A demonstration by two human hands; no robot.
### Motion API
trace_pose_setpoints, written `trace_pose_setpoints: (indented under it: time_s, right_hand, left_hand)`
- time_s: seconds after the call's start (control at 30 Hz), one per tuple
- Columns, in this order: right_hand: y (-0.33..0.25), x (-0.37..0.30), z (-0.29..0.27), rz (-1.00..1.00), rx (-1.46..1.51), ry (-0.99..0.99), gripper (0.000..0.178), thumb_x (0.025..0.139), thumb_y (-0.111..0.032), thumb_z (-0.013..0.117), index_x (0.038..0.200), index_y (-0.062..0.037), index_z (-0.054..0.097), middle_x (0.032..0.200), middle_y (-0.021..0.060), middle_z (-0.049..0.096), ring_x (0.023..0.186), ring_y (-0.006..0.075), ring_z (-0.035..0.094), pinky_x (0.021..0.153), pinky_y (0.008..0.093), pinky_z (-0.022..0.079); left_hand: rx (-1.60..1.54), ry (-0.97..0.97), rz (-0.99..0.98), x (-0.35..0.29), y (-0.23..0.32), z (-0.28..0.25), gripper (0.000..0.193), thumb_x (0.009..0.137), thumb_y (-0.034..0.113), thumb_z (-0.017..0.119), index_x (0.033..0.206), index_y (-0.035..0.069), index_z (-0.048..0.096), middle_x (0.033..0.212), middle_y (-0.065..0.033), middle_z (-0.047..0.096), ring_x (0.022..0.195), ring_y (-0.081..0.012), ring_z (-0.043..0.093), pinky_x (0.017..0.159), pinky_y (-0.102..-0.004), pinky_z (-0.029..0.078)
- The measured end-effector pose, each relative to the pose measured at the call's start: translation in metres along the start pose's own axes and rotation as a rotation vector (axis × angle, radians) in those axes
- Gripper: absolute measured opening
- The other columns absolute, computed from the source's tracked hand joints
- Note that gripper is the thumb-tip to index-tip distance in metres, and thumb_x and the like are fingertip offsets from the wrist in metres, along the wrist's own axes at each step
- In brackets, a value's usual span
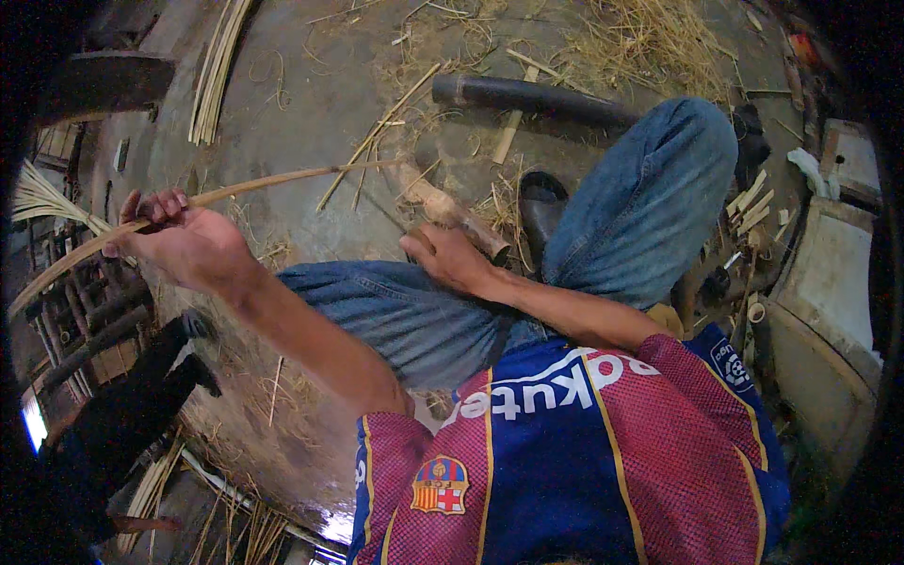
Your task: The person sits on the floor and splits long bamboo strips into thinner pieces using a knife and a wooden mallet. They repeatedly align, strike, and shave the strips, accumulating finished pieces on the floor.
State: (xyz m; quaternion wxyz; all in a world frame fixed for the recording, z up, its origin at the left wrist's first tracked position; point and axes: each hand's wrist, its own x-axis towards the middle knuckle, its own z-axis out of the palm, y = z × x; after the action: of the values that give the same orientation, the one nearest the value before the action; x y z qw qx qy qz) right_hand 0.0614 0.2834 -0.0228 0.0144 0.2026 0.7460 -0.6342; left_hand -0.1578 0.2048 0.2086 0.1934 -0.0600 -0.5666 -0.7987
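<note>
My left hand (184,235), raised at the left, is closed round a long, thin tan strip, bamboo or cane by its look (273,179). The strip curves from the left edge through my fingers toward the middle of the floor. Beside my bent knee, my right hand (452,259) is closed with the thumb on top; what it grips is hidden. Just beyond that hand lies a thick, pale, rough-cut wooden piece (438,202) with a dark end. The far tip of the strip is near this piece.
A dark pipe (527,97) lies ahead, near loose straw-like shavings (650,47). Bundled pale strips (218,75) rest at the upper left. Another person's dark-clad leg (132,414) is at the lower left. A worn pale panel (829,273) stands at the right.
</note>
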Motion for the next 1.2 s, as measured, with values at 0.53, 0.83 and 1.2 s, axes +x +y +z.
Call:
trace_pose_setpoints:
  time_s: [0.53,0.83,1.2]
  right_hand:
    - [0.060,0.024,0.003,0.040,-0.011,0.087,0.038,0.101,-0.034,0.045,0.093,0.0014,0.057,0.076,0.0274,0.057,0.075,0.0449,0.057,0.071,0.0504,0.044]
    - [0.098,0.027,0.016,0.187,-0.062,0.120,0.048,0.103,-0.041,0.037,0.090,0.0012,0.056,0.068,0.0230,0.055,0.072,0.0396,0.061,0.067,0.0499,0.042]
    - [0.020,0.004,-0.003,-0.029,-0.114,0.029,0.047,0.099,-0.046,0.046,0.095,-0.0010,0.060,0.073,0.0217,0.061,0.071,0.0395,0.061,0.066,0.0483,0.046]
  left_hand:
    - [0.016,0.044,0.017,-0.012,0.005,0.021,0.058,0.101,0.058,0.035,0.104,0.003,0.052,0.070,0.0000,0.031,0.065,-0.0137,0.032,0.061,-0.0268,0.031]
    - [0.024,0.014,0.011,-0.008,0.001,0.020,0.055,0.100,0.057,0.036,0.096,0.004,0.051,0.069,0.0001,0.034,0.064,-0.0139,0.033,0.062,-0.0273,0.033]
    - [-0.008,0.016,0.060,-0.004,-0.002,0.012,0.050,0.099,0.054,0.043,0.078,0.010,0.043,0.068,0.0002,0.036,0.063,-0.0143,0.035,0.062,-0.0283,0.035]
